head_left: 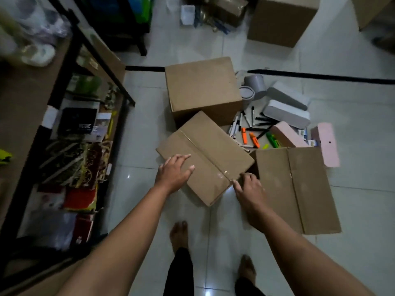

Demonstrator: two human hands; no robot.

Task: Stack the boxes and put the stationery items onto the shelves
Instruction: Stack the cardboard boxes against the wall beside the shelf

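A plain brown cardboard box sealed with clear tape [205, 157] sits tilted on the white tiled floor [145, 163], between two more brown boxes. The left hand [174, 173] lies flat and spread on its top; the right hand [249, 188] grips its near corner. No readable printing shows on it.

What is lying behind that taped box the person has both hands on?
Behind the taped box stands a bigger closed box; to its right, markers and highlighters lie scattered. The floor directly behind is hidden.
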